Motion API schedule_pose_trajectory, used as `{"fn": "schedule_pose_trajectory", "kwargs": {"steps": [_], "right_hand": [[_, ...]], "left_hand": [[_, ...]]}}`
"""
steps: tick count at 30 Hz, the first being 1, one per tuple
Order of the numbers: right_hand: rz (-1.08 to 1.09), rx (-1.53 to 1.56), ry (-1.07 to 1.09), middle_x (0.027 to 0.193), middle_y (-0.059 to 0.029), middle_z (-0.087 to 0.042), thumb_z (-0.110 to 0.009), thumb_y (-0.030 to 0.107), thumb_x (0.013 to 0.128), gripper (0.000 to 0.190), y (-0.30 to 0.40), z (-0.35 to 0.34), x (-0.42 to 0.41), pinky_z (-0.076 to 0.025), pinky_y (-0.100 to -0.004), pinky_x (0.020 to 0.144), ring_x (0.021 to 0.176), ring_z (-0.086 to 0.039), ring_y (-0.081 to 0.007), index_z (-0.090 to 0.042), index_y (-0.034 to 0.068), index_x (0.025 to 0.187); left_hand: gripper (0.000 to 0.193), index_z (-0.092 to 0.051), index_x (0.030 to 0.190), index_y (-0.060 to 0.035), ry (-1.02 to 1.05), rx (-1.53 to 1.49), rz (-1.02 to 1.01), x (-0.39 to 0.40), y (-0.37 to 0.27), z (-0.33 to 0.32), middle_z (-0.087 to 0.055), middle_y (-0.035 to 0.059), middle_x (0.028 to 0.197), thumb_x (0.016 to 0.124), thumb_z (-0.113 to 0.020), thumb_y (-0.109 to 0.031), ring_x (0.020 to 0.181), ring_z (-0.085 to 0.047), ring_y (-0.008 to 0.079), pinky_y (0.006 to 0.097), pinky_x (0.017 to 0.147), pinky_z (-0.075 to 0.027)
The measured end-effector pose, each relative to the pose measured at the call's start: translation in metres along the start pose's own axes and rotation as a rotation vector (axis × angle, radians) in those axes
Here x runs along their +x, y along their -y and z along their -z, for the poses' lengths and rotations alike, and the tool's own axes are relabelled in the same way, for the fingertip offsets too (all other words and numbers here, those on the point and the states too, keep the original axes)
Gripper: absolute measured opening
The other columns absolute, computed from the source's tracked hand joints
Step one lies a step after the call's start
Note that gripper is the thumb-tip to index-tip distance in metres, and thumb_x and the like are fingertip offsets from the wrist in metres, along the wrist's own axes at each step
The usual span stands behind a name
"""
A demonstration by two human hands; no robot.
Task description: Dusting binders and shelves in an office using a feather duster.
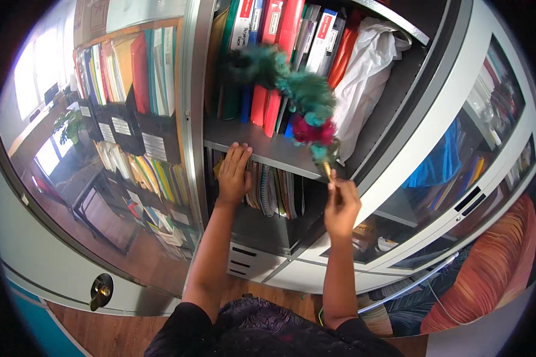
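Observation:
My right hand [343, 203] grips the thin handle of a fluffy feather-type duster [306, 96], green and teal with a dark pink band. Blurred by motion, the duster crosses in front of the upright ring binders [274, 26] on the upper shelf. My left hand [235, 172] rests with its fingers on the front edge of that grey metal shelf [272, 156] and holds nothing. To the right of the binders leans a crumpled white plastic bag [362, 67]. Below the shelf stand notebooks [270, 189], some of them spiral-bound.
A glass cabinet door [129, 178] stands at the left, with files seen in its glass. At the right is another glass-fronted door [429, 178] with a blue bag [437, 160] behind it. Patterned fabric [496, 267] lies at the lower right, above a wooden floor [89, 330].

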State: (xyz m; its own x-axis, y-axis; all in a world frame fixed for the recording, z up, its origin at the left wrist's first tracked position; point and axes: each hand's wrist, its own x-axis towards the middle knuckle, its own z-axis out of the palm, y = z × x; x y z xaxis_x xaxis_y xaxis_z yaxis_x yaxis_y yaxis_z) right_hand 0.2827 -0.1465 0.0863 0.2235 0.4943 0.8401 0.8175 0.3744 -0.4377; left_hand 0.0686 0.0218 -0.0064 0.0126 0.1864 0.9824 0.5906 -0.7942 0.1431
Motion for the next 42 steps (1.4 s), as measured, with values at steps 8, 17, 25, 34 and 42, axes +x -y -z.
{"fn": "schedule_pose_trajectory", "kwargs": {"steps": [8, 17, 25, 34, 42], "right_hand": [[-0.021, 0.13, -0.076, 0.084, -0.013, -0.064, -0.062, 0.002, 0.097, 0.011, -0.001, -0.002, -0.019, -0.048, -0.0316, 0.064, 0.071, -0.061, -0.0201, -0.069, -0.005, 0.102], [-0.046, 0.028, -0.192, 0.081, -0.0114, -0.057, -0.058, -0.002, 0.098, 0.02, -0.006, 0.008, -0.009, -0.041, -0.0278, 0.058, 0.065, -0.051, -0.0167, -0.067, -0.003, 0.115], [-0.091, 0.115, 0.071, 0.081, -0.0148, -0.059, -0.058, -0.008, 0.093, 0.029, 0.008, 0.026, -0.029, -0.047, -0.0304, 0.062, 0.067, -0.055, -0.0219, -0.069, 0.002, 0.119], [-0.124, -0.128, 0.095, 0.08, -0.0196, -0.06, -0.054, -0.007, 0.095, 0.032, 0.012, 0.038, -0.035, -0.048, -0.0371, 0.062, 0.067, -0.06, -0.0261, -0.063, -0.003, 0.125], [-0.097, -0.144, -0.081, 0.089, -0.023, -0.065, -0.054, -0.005, 0.094, 0.036, 0.024, 0.047, -0.033, -0.052, -0.0403, 0.064, 0.068, -0.061, -0.0409, -0.061, -0.002, 0.129]], "left_hand": [[0.071, -0.053, 0.139, -0.005, 0.051, 0.012, 0.034, 0.005, -0.007, 0.007, -0.056, 0.0156, 0.139, 0.07, -0.058, 0.008, 0.137, -0.047, 0.0392, 0.0487, 0.111, -0.04], [0.075, -0.052, 0.14, -0.0025, 0.152, -0.026, 0.052, 0.01, -0.011, 0.023, -0.054, 0.0183, 0.14, 0.066, -0.057, 0.01, 0.138, -0.045, 0.0418, 0.0503, 0.115, -0.037], [0.074, -0.051, 0.142, -0.0047, 0.106, -0.009, 0.035, 0.011, -0.015, 0.02, -0.054, 0.0151, 0.142, 0.069, -0.056, 0.007, 0.14, -0.044, 0.0399, 0.0495, 0.113, -0.038], [0.078, -0.049, 0.143, -0.0033, 0.149, 0.008, 0.058, 0.012, -0.019, 0.022, -0.052, 0.0182, 0.144, 0.066, -0.057, 0.012, 0.142, -0.041, 0.042, 0.0498, 0.117, -0.035], [0.079, -0.047, 0.144, -0.0039, 0.184, 0.021, 0.079, 0.013, -0.024, 0.028, -0.051, 0.0165, 0.146, 0.067, -0.056, 0.012, 0.144, -0.039, 0.0391, 0.048, 0.118, -0.034]]}}
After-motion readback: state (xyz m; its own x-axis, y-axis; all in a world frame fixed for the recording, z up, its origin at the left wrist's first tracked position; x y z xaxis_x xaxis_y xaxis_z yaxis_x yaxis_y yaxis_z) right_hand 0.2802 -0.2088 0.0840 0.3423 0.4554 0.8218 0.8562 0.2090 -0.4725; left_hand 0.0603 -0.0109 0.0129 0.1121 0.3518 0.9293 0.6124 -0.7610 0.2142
